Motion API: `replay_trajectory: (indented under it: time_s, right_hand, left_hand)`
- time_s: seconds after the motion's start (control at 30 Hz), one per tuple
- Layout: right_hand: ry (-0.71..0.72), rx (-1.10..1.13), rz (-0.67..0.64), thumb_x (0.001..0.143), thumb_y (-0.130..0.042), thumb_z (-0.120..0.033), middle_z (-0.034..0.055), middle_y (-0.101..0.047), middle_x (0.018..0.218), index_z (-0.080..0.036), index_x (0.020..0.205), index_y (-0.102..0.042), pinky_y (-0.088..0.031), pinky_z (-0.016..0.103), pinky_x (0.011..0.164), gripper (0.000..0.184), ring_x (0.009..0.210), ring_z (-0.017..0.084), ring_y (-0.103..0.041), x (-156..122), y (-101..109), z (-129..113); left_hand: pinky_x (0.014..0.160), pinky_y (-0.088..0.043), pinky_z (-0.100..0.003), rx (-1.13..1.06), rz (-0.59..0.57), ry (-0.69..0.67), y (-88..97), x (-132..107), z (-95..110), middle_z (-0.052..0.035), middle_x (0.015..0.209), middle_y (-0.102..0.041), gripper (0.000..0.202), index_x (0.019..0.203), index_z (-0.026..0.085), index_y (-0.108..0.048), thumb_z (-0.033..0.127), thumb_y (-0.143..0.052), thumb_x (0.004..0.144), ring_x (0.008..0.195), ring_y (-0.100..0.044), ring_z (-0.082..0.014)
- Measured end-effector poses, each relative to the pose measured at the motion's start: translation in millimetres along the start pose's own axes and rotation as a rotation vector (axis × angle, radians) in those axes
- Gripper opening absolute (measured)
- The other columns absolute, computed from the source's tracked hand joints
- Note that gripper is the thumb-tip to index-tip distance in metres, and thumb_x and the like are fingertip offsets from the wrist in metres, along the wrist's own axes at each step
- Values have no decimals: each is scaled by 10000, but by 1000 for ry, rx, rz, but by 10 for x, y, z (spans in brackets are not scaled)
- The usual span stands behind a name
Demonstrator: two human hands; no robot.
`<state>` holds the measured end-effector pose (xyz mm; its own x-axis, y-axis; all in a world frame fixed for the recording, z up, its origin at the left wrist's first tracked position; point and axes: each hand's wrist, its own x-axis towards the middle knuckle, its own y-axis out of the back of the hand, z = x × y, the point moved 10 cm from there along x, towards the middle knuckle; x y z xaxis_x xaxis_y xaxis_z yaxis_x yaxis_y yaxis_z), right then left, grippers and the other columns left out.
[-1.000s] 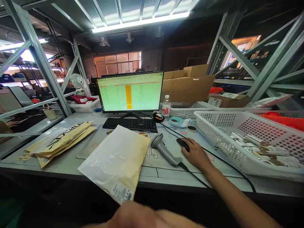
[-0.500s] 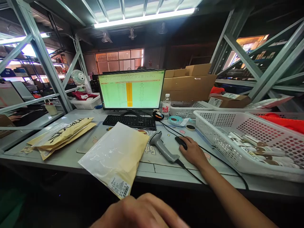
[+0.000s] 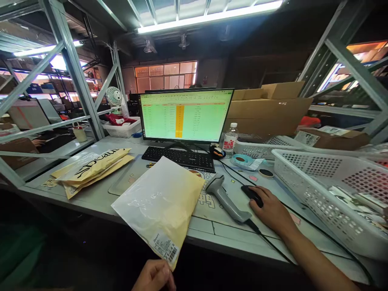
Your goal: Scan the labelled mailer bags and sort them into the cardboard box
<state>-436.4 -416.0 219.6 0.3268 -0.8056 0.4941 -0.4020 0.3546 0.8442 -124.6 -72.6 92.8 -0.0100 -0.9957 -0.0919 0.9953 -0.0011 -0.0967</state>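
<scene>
My right hand [image 3: 272, 210] rests on a black computer mouse [image 3: 251, 193] on the desk, its fingers curled over it. My left hand [image 3: 155, 276] is at the bottom edge, below the desk, closed on the near corner of a yellow padded parcel in clear plastic [image 3: 160, 204]. The parcel lies on the desk and overhangs its front edge, barcode label toward me. A grey handheld barcode scanner [image 3: 226, 198] lies between the parcel and the mouse. Behind them are a black keyboard [image 3: 182, 157] and a monitor [image 3: 185, 116] showing a green spreadsheet.
A pile of yellow mailers [image 3: 91, 169] lies at the left. White plastic baskets [image 3: 327, 190] with packed goods fill the right side. A water bottle [image 3: 230, 140], tape roll [image 3: 242, 160], cardboard boxes [image 3: 266, 107] and metal rack posts [image 3: 75, 76] stand around the desk.
My view has shifted left, so the desk contents sit further right. My left hand, blurred and large earlier, has dropped to the parcel's near corner. My right hand stays on the mouse.
</scene>
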Motion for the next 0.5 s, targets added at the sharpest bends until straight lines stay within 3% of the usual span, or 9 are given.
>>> replay_trajectory:
  time_s: [0.13,0.2,0.3,0.4,0.5]
  right_hand:
    - [-17,3,5,936,-407,-480,148,-556,1469,-183,1373,-641,-521,518,1079,579,1274,347,-596,15,80,-8]
    - [-15,6,69,924,-416,-514,184,-559,1456,-149,1354,-644,-477,552,1120,609,1325,374,-556,13,252,-99]
    - [-2,85,118,946,-406,-526,193,-607,1388,-121,1311,-649,-439,530,1149,596,1310,358,-562,-40,484,-407]
    - [-75,200,-146,979,-449,-541,162,-668,1293,-130,1393,-604,-514,440,1034,603,1151,306,-648,-150,303,-800]
    - [-109,100,-365,976,-530,-477,187,-658,1313,-93,1496,-518,-486,434,1036,646,1193,334,-621,-307,85,-1203]
  left_hand:
    - [793,-488,-291,405,-2,238,189,-49,16,-57,1010,-754,545,915,236,-809,758,-770,762,910,-658,-246]
    - [829,-512,-306,414,-29,216,226,-20,47,-57,1058,-761,546,980,248,-820,747,-771,764,949,-672,-265]
    - [920,-524,-361,354,-12,114,250,90,84,-103,1023,-773,694,1051,186,-808,820,-604,855,971,-690,-291]
    - [987,-506,-400,336,97,108,256,166,77,-111,919,-777,753,1008,158,-803,854,-559,858,988,-699,-315]
    - [978,-506,-385,269,163,60,117,195,157,-105,883,-780,707,843,167,-785,843,-578,854,971,-709,-308]
